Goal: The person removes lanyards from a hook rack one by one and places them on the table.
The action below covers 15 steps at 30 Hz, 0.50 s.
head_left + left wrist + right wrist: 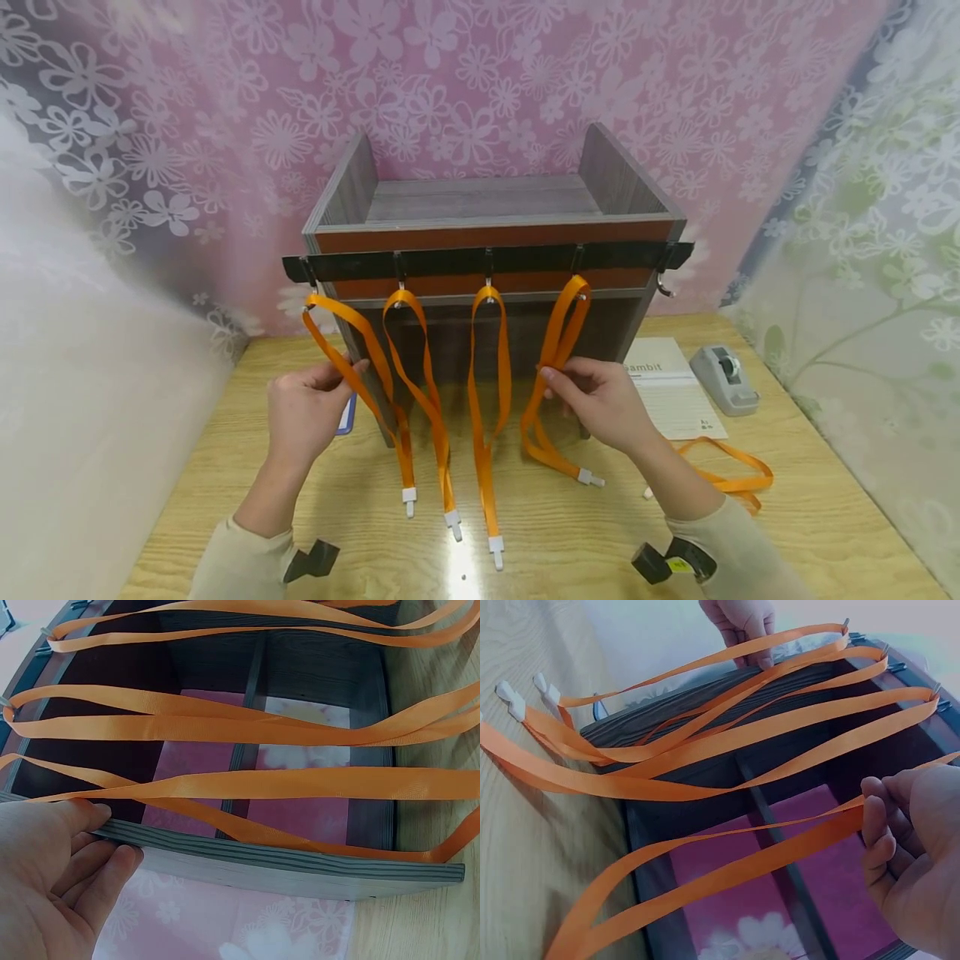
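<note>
Several orange lanyards hang from hooks on a black rail [442,265] across the front of a grey wooden shelf unit [480,197]. My right hand [600,396] pinches the rightmost hanging lanyard [566,329] below its hook, and its white clip [590,477] sticks out to the right. At the unit's left side, my left hand [307,408] grips the edge of the side panel [300,859], thumb on one face and fingers on the other. The leftmost lanyard [367,333] passes close by that hand. Between the hands hang two more lanyards, clips down.
A loose orange lanyard [738,482] lies on the wooden table [247,483] at the right, partly behind my right forearm. Beyond it are a notepad [675,400] and a grey tape dispenser [725,380]. A blue-edged card [346,415] shows behind my left hand. The rightmost hook [664,287] carries no lanyard.
</note>
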Tool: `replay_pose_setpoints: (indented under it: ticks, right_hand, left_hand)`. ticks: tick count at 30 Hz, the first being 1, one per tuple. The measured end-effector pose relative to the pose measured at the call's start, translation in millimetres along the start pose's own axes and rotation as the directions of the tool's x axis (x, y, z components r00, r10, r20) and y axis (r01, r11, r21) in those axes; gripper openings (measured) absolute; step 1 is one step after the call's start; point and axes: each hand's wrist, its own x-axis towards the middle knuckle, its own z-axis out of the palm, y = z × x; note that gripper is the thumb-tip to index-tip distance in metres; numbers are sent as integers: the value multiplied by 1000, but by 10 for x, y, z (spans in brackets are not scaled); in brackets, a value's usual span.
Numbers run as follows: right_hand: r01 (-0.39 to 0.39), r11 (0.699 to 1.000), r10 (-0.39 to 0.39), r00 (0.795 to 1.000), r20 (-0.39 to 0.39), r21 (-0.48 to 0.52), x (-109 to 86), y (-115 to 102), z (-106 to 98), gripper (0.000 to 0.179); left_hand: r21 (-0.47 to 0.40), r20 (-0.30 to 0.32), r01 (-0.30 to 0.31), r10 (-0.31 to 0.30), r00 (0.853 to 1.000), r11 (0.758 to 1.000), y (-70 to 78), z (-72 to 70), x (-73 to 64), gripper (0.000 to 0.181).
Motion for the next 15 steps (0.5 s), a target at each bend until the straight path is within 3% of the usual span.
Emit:
replay_pose_setpoints:
  ticks: [6, 15]
  right_hand:
    - [-27, 999, 28, 1000, 13, -43, -29, -192, -120, 19]
    - [29, 995, -29, 1000, 3, -91, -85, -561, -395, 18]
  left_hand:
    - [3, 3, 3, -3, 1000, 1000, -19, -2, -15, 10]
    - [1, 4, -1, 1, 1000, 1000, -33, 9, 4, 9]
